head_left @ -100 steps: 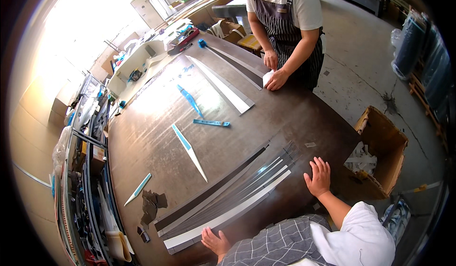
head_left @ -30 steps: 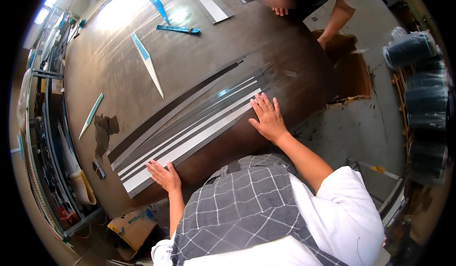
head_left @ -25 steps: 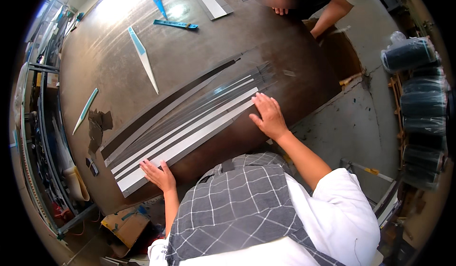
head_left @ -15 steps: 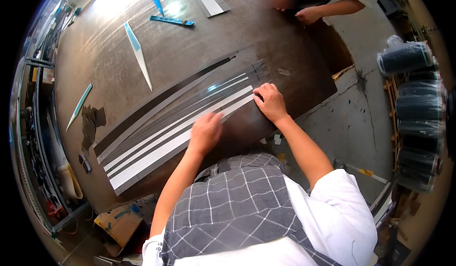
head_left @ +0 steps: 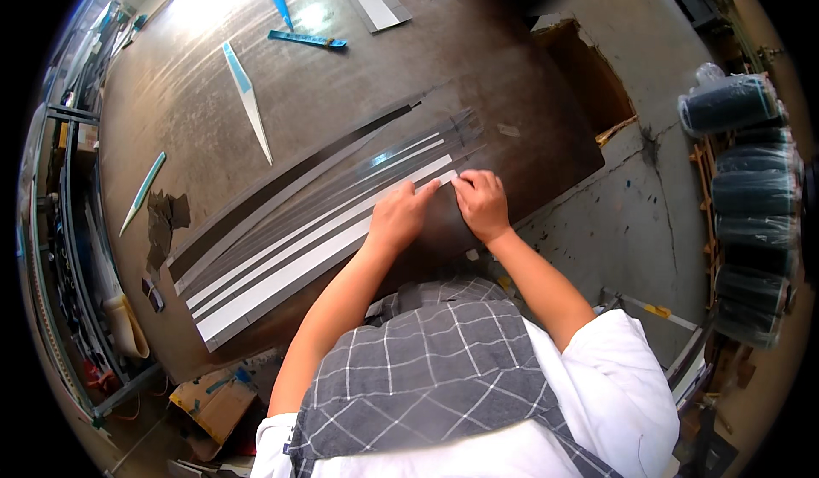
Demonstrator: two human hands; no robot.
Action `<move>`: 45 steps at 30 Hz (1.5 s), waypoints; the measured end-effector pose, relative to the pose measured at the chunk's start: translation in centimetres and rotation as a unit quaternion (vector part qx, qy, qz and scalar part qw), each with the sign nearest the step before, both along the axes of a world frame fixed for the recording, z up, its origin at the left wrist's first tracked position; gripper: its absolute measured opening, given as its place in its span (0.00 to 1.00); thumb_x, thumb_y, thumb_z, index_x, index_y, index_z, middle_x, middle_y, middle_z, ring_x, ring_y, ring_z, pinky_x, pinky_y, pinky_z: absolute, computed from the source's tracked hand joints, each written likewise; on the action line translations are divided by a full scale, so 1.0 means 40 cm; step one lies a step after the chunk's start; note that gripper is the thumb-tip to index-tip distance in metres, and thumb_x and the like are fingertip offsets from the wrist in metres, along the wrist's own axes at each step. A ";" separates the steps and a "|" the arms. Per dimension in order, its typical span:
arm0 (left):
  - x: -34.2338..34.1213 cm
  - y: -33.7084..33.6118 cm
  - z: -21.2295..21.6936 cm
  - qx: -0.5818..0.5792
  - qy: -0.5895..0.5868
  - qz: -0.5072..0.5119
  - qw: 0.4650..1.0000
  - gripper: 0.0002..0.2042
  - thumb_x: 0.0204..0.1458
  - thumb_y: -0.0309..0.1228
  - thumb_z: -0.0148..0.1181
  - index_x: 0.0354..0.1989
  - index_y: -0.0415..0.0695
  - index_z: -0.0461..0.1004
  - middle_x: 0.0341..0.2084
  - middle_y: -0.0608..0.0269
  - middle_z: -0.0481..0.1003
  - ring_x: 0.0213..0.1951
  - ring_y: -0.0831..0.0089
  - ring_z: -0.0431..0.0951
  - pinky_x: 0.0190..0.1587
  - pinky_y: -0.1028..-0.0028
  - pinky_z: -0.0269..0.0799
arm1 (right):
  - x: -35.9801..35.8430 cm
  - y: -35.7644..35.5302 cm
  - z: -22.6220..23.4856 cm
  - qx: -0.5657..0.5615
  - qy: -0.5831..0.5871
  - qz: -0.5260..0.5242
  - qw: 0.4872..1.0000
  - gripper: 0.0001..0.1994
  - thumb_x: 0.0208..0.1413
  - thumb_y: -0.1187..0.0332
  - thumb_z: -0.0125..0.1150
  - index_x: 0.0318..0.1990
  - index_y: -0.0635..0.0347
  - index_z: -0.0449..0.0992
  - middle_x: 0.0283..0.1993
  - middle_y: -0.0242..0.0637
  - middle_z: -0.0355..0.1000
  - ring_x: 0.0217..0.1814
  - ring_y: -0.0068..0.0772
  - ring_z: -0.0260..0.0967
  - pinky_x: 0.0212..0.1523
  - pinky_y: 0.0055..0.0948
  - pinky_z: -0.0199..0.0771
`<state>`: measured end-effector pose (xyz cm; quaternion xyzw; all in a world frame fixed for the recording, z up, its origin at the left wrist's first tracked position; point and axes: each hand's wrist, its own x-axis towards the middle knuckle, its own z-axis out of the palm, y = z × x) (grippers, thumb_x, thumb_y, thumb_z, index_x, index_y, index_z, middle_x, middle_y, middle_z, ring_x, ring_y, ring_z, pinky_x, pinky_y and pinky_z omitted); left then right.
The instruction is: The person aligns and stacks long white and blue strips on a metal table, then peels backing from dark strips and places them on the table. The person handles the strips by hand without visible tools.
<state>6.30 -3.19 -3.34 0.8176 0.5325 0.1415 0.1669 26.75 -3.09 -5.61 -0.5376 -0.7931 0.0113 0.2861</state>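
Note:
Several long, thin white-and-dark-grey strips [head_left: 290, 280] lie side by side, slanting across the brown table in front of me. At the right end of the nearest strip, my right hand [head_left: 483, 205] pinches the white tip between thumb and fingertips. Close to its left, my left hand [head_left: 399, 217] is on the same strip, thumb and forefinger at its edge and the other fingers curled. What lies beneath both palms is hidden. Beyond these strips runs a curved black strip [head_left: 294, 171] with a grey border.
White-and-blue pointed blades [head_left: 248, 103] and blue tools [head_left: 307, 40] lie farther back on the table [head_left: 358, 77]. Torn dark scraps [head_left: 164, 222] rest at the left. An open cardboard box [head_left: 589, 73] stands past the right edge. Plastic-wrapped rolls [head_left: 751, 179] are stacked far right.
My left hand has moved right along the strip, close to my right hand. My right hand has shifted slightly toward me. Another person's hand at the far edge has gone out of view.

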 end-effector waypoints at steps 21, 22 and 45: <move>0.006 0.003 0.014 -0.042 0.034 -0.011 0.998 0.27 0.59 0.27 0.49 0.66 0.68 0.68 0.35 0.53 0.71 0.34 0.54 0.79 0.34 0.58 0.76 | -0.008 -0.037 0.020 -0.025 0.027 -0.003 0.999 0.16 0.50 0.70 0.68 0.48 0.53 0.81 0.49 0.36 0.72 0.53 0.44 0.69 0.53 0.43 0.71; 0.007 0.004 0.015 -0.045 0.034 -0.010 0.998 0.27 0.59 0.27 0.49 0.66 0.68 0.68 0.35 0.53 0.71 0.34 0.54 0.79 0.34 0.58 0.76 | -0.009 -0.048 0.020 -0.011 0.023 0.003 1.000 0.16 0.50 0.70 0.68 0.49 0.53 0.81 0.49 0.37 0.72 0.53 0.44 0.69 0.53 0.43 0.70; 0.007 0.006 0.018 -0.066 0.035 -0.014 0.997 0.27 0.59 0.28 0.49 0.66 0.69 0.69 0.35 0.53 0.72 0.35 0.54 0.79 0.36 0.58 0.75 | 0.014 0.103 0.035 -0.187 0.083 0.013 0.979 0.06 0.53 0.70 0.65 0.35 0.57 0.74 0.36 0.41 0.73 0.44 0.49 0.73 0.44 0.45 0.74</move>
